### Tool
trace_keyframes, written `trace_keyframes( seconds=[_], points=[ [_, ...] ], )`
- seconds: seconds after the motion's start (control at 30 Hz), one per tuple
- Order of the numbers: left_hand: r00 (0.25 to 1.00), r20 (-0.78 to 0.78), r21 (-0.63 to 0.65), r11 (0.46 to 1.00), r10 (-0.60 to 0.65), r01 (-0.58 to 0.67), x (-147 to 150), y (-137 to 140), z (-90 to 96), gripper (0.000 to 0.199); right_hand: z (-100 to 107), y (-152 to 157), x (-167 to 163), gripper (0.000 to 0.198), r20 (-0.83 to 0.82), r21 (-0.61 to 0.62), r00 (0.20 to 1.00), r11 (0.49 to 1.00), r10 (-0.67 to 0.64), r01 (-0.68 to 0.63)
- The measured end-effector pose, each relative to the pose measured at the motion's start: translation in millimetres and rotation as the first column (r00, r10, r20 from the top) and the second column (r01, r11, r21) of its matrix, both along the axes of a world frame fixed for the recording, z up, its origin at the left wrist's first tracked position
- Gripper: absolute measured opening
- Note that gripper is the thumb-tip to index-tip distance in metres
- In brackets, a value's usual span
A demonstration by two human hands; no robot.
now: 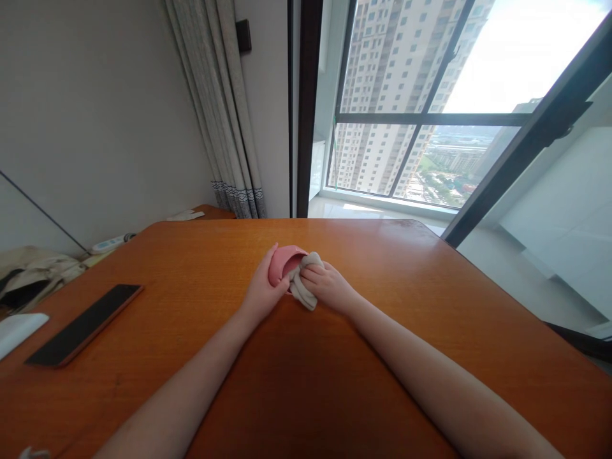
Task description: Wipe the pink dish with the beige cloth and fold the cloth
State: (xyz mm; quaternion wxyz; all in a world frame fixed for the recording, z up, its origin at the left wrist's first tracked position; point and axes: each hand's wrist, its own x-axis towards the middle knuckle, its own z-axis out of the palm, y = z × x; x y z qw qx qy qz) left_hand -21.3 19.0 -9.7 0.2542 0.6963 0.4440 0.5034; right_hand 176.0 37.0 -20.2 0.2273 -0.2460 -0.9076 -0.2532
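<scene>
A pink, hollow, bowl-like object (287, 256) is tipped so that its opening faces me and to the right. My left hand (264, 285) grips it from the left, with fingers behind it and the thumb at the near rim. A light grey cloth (305, 290) is bunched in my right hand (328, 284), whose fingers are closed over it. The cloth lies against the rim at the opening, and one end hangs down below. Part of the pink object is hidden by the cloth and my left hand.
The wooden table (406, 274) spreads beneath both arms. On its left lie a dark flat phone-like slab (88, 325) and a white object (21, 331). Past the left edge are a power strip (112, 243) and fabric (38, 274). A curtain (224, 108) and window (421, 119) stand behind.
</scene>
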Motion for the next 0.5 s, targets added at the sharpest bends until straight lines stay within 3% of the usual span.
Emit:
trace_keyframes(
  seconds=[0.13,0.2,0.37,0.5],
  points=[
    [0.975,0.214,-0.071,0.996,0.065,-0.051,17.1,-8.1,-6.4,0.088,-2.9,-7.4,-7.2,0.025,-0.033,-0.038,0.997,0.997,-0.074,0.072],
    [0.956,0.272,-0.103,0.991,0.113,-0.087,24.0,-10.7,-10.9,0.081,-3.3,-11.7,-12.0,0.024,-0.056,-0.058,0.993,0.994,-0.101,0.097],
    [0.968,0.21,-0.126,0.985,0.141,-0.116,17.1,-5.2,-8.9,0.048,1.9,-11.0,-12.0,0.022,-0.059,-0.083,0.996,0.994,-0.072,0.067],
    [0.993,0.117,-0.084,0.996,0.016,-0.006,4.0,1.8,-3.7,0.056,8.1,-3.8,-2.4,0.023,0.004,-0.043,1.0,0.999,0.016,-0.016]
  ],
)
